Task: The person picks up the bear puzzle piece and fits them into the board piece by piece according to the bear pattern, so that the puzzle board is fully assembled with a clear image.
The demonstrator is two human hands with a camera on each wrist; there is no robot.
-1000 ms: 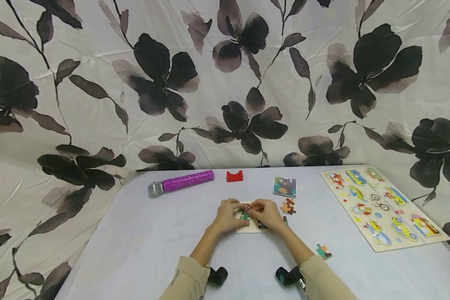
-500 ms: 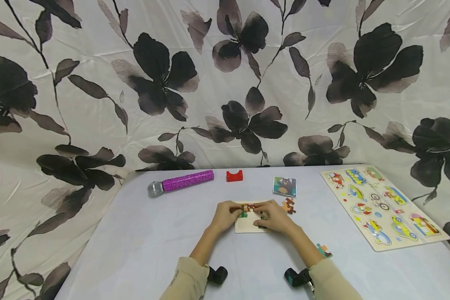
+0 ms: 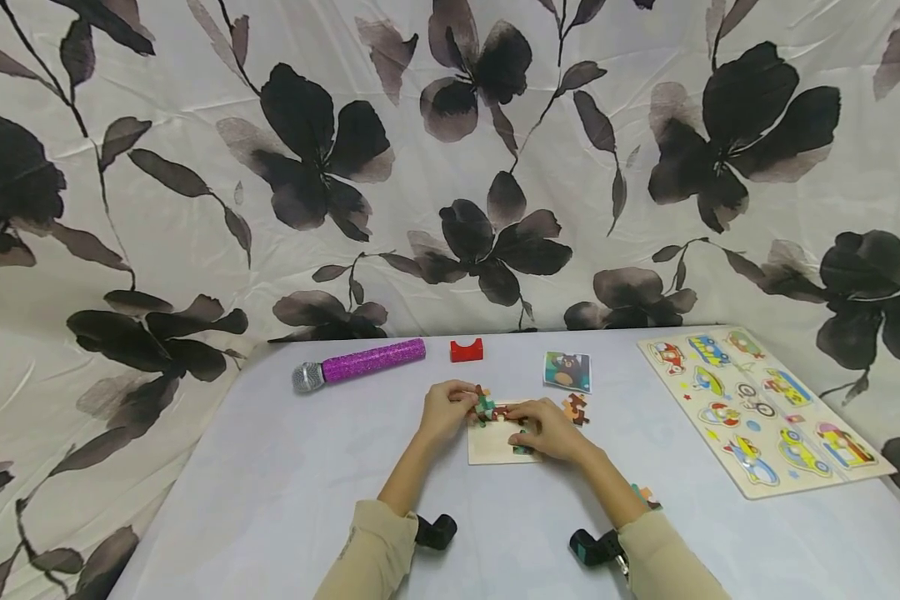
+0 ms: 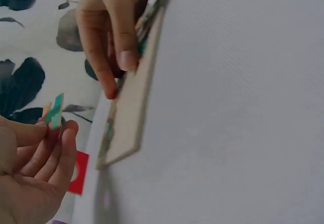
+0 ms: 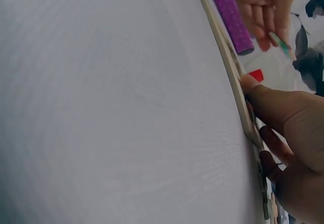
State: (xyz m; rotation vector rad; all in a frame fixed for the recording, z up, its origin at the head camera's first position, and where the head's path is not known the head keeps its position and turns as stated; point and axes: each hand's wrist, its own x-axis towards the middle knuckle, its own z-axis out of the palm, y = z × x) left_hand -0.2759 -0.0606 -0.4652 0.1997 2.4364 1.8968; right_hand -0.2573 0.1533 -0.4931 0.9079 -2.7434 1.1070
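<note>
Green piece point(image 4: 54, 113) pinched in left hand point(image 4: 40, 168), held off board point(image 3: 489, 451) by its far left corner; left hand nearer. Right hand point(image 3: 551, 429) rests on board, thumb and index apart.

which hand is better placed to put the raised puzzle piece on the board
Probably the left hand: it already pinches the raised puzzle piece, while the right hand is down at the board.
</note>
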